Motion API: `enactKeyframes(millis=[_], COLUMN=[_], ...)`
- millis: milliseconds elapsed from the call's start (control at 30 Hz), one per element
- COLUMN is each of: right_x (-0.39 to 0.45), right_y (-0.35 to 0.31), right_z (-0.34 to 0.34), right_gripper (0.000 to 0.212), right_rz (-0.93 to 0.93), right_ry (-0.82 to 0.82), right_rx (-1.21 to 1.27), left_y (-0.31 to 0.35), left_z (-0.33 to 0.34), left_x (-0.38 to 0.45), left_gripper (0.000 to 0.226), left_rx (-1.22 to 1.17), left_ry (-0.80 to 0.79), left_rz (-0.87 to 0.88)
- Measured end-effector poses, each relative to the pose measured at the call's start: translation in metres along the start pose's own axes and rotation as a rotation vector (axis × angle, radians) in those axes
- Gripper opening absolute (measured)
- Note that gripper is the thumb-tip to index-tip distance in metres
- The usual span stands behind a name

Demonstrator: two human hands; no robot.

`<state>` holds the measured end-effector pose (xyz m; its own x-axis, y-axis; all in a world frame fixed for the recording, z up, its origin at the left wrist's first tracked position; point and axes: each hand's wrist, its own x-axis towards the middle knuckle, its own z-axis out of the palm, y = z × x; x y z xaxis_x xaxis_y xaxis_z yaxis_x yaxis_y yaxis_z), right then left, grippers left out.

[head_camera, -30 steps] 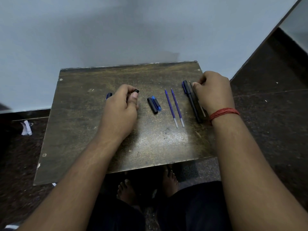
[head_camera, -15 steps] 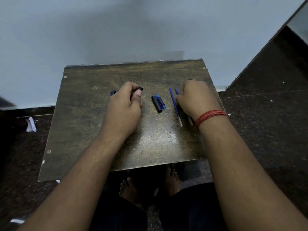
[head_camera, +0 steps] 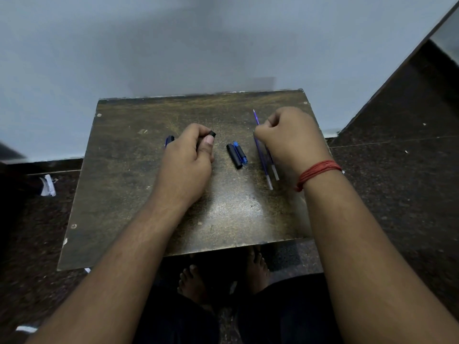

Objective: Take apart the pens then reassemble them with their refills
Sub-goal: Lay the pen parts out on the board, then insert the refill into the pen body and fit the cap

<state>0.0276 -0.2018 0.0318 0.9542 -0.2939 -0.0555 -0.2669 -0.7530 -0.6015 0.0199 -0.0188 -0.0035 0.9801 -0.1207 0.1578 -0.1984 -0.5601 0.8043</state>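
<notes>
Refills (head_camera: 265,155) lie on the desk (head_camera: 119,184) by our right hand (head_camera: 289,137), pinching one up for reloading, while our left hand (head_camera: 188,157) is fisted around a pen barrel (head_camera: 211,133), steadying it.

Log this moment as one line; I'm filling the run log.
left hand: closed on pen barrel | right hand: pinching refill | caps: loose on table

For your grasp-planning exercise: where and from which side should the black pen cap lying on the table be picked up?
Pinch the black cap across its width near the middle, coming from above. It lies flat with the blue cap tight along its right side, so one finger must wedge between them; the left side is free. The left hand is nearer, but already holds something.
</notes>
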Motion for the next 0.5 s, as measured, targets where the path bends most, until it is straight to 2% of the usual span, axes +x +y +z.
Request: enactKeyframes(millis=[100, 233, 367, 500], right_x=[0.0, 0.0, 0.004, 0.006], right_y=[-0.004, -0.009, -0.008, -0.004], right_z=[-0.003, -0.002, 0.008, 0.011], right_gripper=[0.008, 0.016, 0.012, 0.009], right_rz=[-0.003, 0.011, 0.06, 0.083], right_ry=[-0.027, -0.014, 0.128, 0.17], right_rx=[0.417, 0.947, 1.176, 1.259], left_y=[-0.001, 0.0, 0.001, 0.003], left_z=[0.0, 0.001, 0.001, -0.001], left_x=[0.0, 0.0, -0.001, -0.002], left_gripper=[0.011, 0.008, 0.009, 0.009], left_rx=[-0.001, -0.018, -0.021, -0.039], left_ry=[-0.014, -0.032, -0.022, -0.038], left_rz=[-0.008, -0.017, 0.008, -0.004])
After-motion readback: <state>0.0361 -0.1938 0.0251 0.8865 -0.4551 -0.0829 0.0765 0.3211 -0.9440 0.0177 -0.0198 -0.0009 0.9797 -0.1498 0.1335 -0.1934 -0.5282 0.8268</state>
